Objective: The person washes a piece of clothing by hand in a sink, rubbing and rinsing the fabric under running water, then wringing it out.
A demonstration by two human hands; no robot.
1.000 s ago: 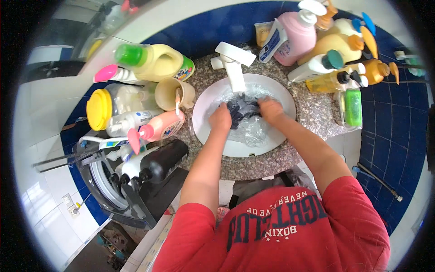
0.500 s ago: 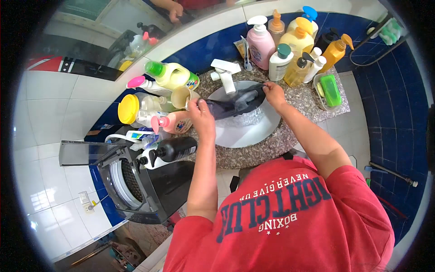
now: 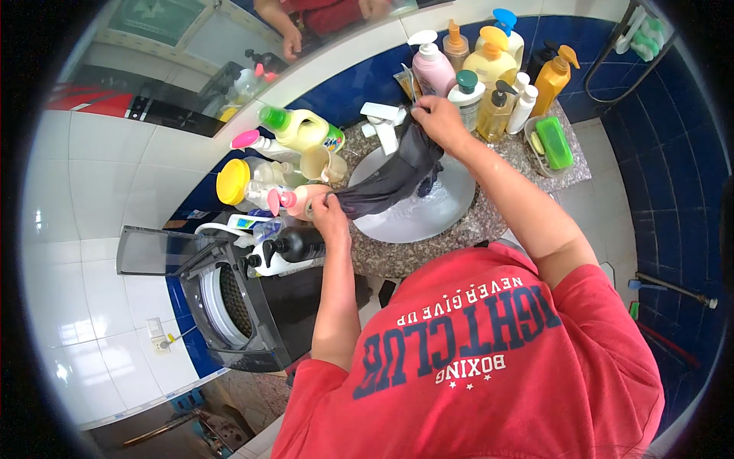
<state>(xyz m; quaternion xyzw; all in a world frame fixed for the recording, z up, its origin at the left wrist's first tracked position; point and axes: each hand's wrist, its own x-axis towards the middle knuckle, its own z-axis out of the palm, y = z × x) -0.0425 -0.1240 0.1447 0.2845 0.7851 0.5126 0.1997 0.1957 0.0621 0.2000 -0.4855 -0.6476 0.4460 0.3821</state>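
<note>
a white oval basin (image 3: 461, 205) is set into a speckled grey-brown stone counter (image 3: 397, 262), and rippled clear water (image 3: 423, 212) is held in it. over the basin, a dark grey length of thin cloth (image 3: 388, 182) is strung between two bare hands; whether its lower folds are touched by the water cannot be told. its long axis is slanted across the bowl, with one end pointed at the near left and the other at the far right, beside the angular white faucet (image 3: 384, 128); the middle is bunched and dipped, and a loose fold is hung down toward the right side of the basin. the far right end is pinched between the thumb and fingers of the right hand (image 3: 441, 122), and the near left end is pinched in the left hand (image 3: 331, 220), by which the coral-pink pump bottle (image 3: 303, 201) is partly overlapped in this view. the cloth is judged to be limp, not fragile, somewhat slippery and made heavier by water than when dry, so it is best gripped by gathered edges at both ends, with the sagging middle supported if needed.
</note>
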